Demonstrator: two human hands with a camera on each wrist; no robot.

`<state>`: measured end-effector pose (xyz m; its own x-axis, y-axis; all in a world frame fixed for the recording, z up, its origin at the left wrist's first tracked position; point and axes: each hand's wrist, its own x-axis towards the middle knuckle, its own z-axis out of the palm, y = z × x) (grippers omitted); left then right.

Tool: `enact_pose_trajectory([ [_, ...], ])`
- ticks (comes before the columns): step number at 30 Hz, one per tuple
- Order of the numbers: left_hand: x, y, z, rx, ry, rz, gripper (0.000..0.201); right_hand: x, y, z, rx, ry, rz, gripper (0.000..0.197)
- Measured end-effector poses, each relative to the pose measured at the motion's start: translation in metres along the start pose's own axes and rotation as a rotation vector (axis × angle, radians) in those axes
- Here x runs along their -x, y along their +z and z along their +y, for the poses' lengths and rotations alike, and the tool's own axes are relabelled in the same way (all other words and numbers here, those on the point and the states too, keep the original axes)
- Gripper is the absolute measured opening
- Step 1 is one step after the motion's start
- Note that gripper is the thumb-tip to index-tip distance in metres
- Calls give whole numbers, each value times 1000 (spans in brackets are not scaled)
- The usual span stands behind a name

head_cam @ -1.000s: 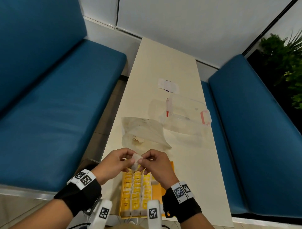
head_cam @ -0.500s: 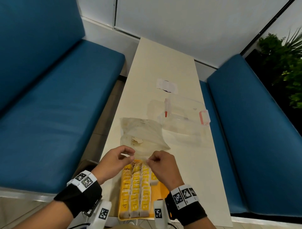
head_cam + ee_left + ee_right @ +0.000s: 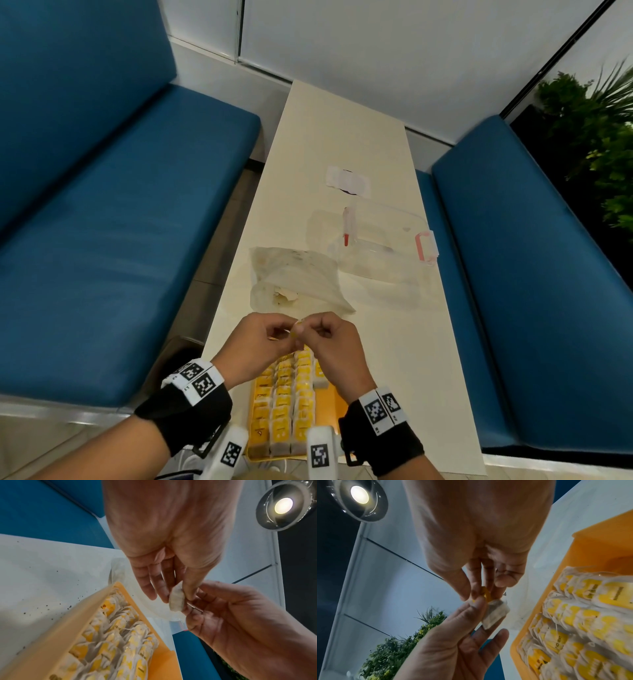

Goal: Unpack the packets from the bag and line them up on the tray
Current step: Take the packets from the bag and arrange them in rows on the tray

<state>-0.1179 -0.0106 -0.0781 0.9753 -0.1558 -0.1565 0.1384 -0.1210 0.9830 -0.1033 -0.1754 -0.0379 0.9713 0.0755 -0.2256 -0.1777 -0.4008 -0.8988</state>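
The small white paper tea packet with a yellow tag (image 3: 494, 613), half a second ago not visible between the hands reaching toward the clear bag (image 3: 294, 281), is now pinched by fingers of the left hand (image 3: 255, 342) and the right hand (image 3: 330, 339), lifted just above the far end of the orange tray (image 3: 330, 404), so placing comes next.

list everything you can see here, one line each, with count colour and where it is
table: one, cream, between the benches
benches: two, blue, either side of the table
tray: one, orange, near end of the table
packets on tray: many, white and yellow, in rows
held packet: one, white with a yellow tag, above the tray's far end
bag: one, clear, beyond the tray
clear box: one, pink clips, right of the bag
plant: one, green, far right
left hand: pinches the held packet
right hand: pinches the held packet
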Motion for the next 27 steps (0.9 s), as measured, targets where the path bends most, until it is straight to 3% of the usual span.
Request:
enact_pose_trajectory([
  [2,-1,-2,0,70,-10,13,12,1,-2,2,-19,3,-30,3],
  [6,-1,-3,1,68,-9,34,12,-1,-4,6,-51,86,-32,25],
  [10,-2,-3,0,39,-9,41,17,-1,-7,6,-65,67,-71,7],
  [14,0,-6,-7,-69,-14,17,29,-2,-12,8,-137,92,-75,9],
  [17,1,-10,-16,-199,-48,70,26,-3,-23,13,-145,87,-73,12],
  [21,5,-22,-29,-356,-174,129,22,-4,-44,29,54,148,-71,7],
  [27,10,-23,-47,-403,-280,57,45,3,-47,58,443,298,-217,15],
])
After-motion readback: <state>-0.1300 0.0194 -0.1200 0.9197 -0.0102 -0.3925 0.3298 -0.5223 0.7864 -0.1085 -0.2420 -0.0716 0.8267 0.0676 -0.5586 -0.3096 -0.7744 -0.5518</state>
